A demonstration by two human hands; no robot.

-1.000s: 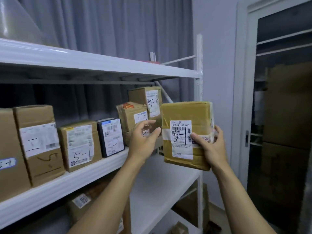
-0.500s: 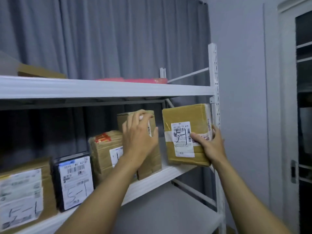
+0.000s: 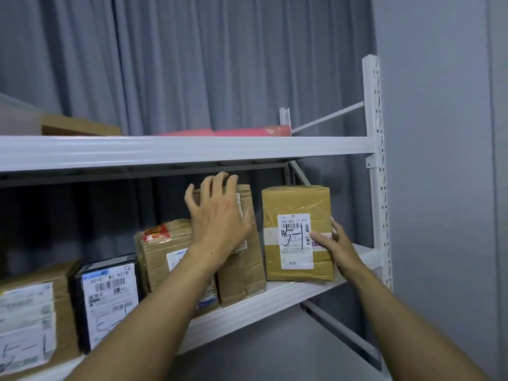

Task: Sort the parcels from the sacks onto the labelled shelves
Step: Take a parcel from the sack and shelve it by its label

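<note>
On the middle shelf (image 3: 277, 296) four parcels already stand in a row: a brown parcel (image 3: 27, 323) at the far left, a black parcel (image 3: 108, 301) just beside it, a taped parcel (image 3: 162, 251) and a tall carton (image 3: 247, 273). The left hand (image 3: 217, 218) lies flat against the tall carton's front, fingers spread apart and holding nothing, seemingly steadying the row. Just right of the carton, near the shelf's end post (image 3: 375, 160), the yellow-brown parcel (image 3: 297, 235) stands upright and appears to rest on the shelf. The right hand (image 3: 335, 246) grips its right edge, thumb on the front and the other fingers hidden round the side. So this parcel looks all but placed, with only the release left. No sacks are in view, so how many parcels remain cannot be told. As for writing, the brown parcel's white label carries handwritten strokes too blurred to read. The black parcel's label seems to read "5G1E M1 A21B" above barcodes. The taped parcel bears a red sticker, its text illegible. The held parcel's label reads "502-602-12 815", with what looks like "5-1" in marker below.
</note>
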